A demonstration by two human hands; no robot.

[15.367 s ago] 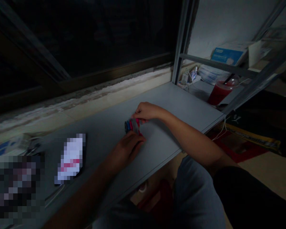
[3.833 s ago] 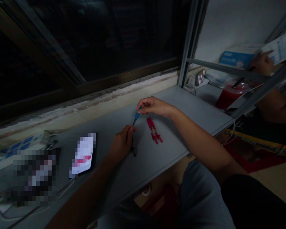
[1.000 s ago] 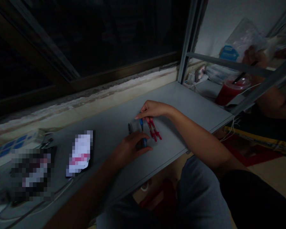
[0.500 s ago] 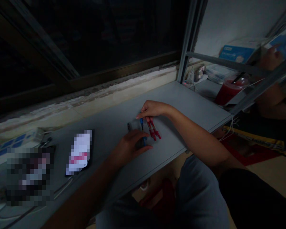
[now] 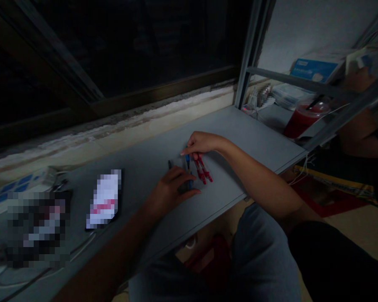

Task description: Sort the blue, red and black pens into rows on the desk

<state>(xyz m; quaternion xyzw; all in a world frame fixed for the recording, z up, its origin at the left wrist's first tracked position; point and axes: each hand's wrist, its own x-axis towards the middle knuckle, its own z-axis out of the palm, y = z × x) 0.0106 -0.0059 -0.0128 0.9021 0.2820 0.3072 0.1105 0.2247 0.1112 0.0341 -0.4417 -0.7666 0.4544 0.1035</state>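
blue pen (image 5: 187, 158); right hand (image 5: 201, 143) at far end; left hand (image 5: 173, 184) at near

Two hands (image 5: 170, 186) (image 5: 203, 142), left thumb (image 5: 190, 194) apart, right fingers (image 5: 190, 149) curled

Short black sleeve (image 5: 326, 256) on the right arm, blue jeans (image 5: 264, 251), bare hands (image 5: 173, 186).

Dim overall, with a near-black window (image 5: 164, 37), a bright, pixelated phone screen (image 5: 103, 199) and wide-angle edge stretching.
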